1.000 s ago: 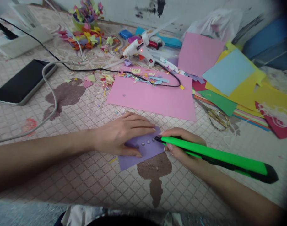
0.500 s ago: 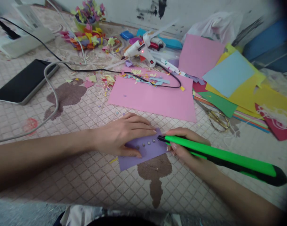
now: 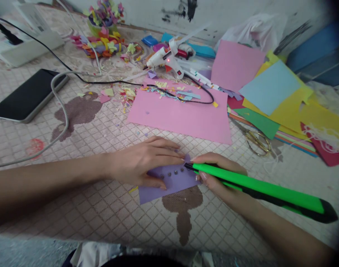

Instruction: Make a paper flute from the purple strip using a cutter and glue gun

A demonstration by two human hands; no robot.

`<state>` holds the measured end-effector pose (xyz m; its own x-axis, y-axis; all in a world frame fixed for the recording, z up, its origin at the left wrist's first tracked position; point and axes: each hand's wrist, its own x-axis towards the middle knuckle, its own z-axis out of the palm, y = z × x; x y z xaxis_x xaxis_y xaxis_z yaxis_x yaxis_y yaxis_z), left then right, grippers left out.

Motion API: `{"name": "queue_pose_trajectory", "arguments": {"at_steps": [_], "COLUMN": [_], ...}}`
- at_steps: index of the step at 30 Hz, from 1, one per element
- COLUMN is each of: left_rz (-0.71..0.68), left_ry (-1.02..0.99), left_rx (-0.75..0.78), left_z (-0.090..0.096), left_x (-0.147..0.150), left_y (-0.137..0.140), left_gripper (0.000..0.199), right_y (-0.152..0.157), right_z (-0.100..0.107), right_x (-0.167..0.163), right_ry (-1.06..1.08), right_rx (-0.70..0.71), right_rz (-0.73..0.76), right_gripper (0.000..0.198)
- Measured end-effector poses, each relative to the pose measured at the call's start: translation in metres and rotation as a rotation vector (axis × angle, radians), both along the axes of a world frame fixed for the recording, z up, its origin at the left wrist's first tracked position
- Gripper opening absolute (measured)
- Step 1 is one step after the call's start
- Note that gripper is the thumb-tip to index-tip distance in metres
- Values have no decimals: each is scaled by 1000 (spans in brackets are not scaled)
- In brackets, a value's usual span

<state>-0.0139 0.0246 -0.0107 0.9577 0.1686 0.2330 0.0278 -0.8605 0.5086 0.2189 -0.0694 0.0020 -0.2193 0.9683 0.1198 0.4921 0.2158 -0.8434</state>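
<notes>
A purple sheet of paper [image 3: 158, 194] lies tilted on the tablecloth in front of me. My left hand [image 3: 150, 161] rests flat on it, fingers stretched out, covering much of its upper left part. Several small round greyish spots [image 3: 175, 172] run in a row across the paper; whether they are holes or stuck-on pieces I cannot tell. My right hand [image 3: 216, 172] is closed around a green and black utility knife [image 3: 255, 181]. The knife's dark tip meets the paper near the right end of the row, close to my left fingertips.
Beyond my hands lies a pink sheet [image 3: 183, 120] with paper scraps and a black cord on it. A white glue gun [image 3: 169, 57] with a lit red light stands behind. Gold-handled scissors [image 3: 257, 142] and coloured papers [image 3: 269, 87] are at right, a phone [image 3: 27, 96] at left.
The purple paper and my left hand have shifted slightly downward. The knife tip has moved a little left and down along the paper.
</notes>
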Motion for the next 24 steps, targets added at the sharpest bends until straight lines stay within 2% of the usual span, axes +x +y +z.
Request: {"name": "queue_pose_trajectory", "arguments": {"at_steps": [5,11,24], "left_rz": [-11,-4,-7], "left_ry": [7,15,3], "left_rx": [-18,-35,-33], "left_z": [-1,0,-1], "left_x": [0,0,0], "left_y": [1,1,1], "left_gripper": [60,62,63], "right_y": [0,-1,4], "right_z": [0,-2,2], "right_x": [3,5,-5], "right_ry": [14,21,0], "right_rx": [30,-8,108], "right_rz": [16,64,45], "right_gripper": [22,24,21]}}
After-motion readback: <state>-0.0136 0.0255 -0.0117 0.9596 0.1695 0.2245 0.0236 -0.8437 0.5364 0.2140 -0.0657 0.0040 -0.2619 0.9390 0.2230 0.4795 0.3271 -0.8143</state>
